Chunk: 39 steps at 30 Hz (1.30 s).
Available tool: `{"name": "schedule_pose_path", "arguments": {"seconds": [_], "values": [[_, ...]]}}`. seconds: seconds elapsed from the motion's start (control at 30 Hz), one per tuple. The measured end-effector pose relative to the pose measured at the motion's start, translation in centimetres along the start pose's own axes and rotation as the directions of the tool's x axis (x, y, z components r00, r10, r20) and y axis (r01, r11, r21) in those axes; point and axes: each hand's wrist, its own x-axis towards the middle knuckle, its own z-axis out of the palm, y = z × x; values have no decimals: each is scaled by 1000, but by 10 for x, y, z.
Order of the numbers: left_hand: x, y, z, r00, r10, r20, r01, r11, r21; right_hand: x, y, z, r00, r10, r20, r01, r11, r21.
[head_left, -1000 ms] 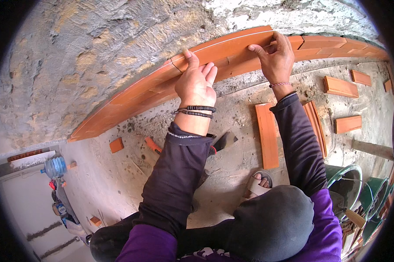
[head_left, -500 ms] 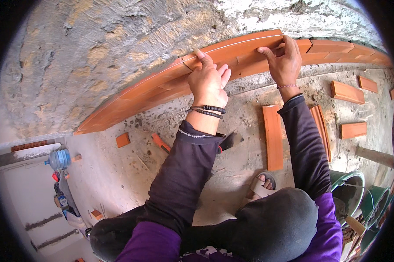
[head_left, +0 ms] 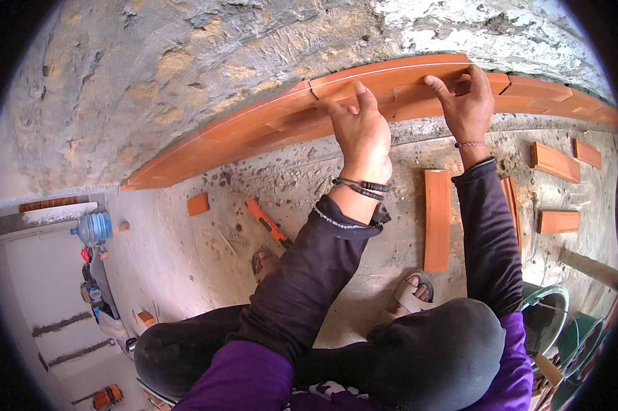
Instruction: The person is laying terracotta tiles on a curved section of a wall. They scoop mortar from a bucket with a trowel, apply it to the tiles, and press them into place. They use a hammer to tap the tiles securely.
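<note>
A long orange clay brick [head_left: 391,77] lies on top of a low curved wall of the same bricks [head_left: 247,137], against the rough plastered wall. A thin white string [head_left: 371,69] runs along its upper face. My right hand [head_left: 468,109] grips the brick's right end, thumb on the front face and fingers bent over the end. My left hand [head_left: 365,133] is open in front of the brick's left part, thumb and fingers spread; whether a fingertip touches it I cannot tell.
Loose bricks [head_left: 437,219] lie on the dusty floor, several more to the right [head_left: 555,162]. An orange-handled tool [head_left: 266,222] lies left of my left forearm, partly hidden. Green buckets [head_left: 545,301] stand at lower right. A blue water bottle [head_left: 94,228] is far left.
My left hand has come off the brick's left end, moved right, and spread its fingers. My right hand keeps its place at the right end. More of the orange-handled tool shows.
</note>
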Motion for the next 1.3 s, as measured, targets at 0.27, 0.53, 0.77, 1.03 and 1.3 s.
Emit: {"name": "schedule_pose_path", "arguments": {"seconds": [0.27, 0.53, 0.77, 1.03, 1.3], "values": [[12, -1, 9, 994, 0, -110, 11, 995, 99, 3, 0, -2, 995, 79, 64, -75, 995, -66], [21, 0, 10, 997, -21, -80, 24, 999, 33, -1, -5, 0, 1000, 12, -26, -14, 996, -84], [19, 3, 5, 999, 8, 49, -7, 1000, -26, -2, 4, 3, 998, -14, -65, 12, 1000, -21], [4, 4, 2, 999, 30, 19, -30, 1000, -7, -6, 3, 2, 994, 98, -50, -92, 989, 113], [23, -10, -8, 1000, 4, -26, -4, 1000, 24, -4, 10, 0, 990, 142, -16, -136, 970, 201]]}}
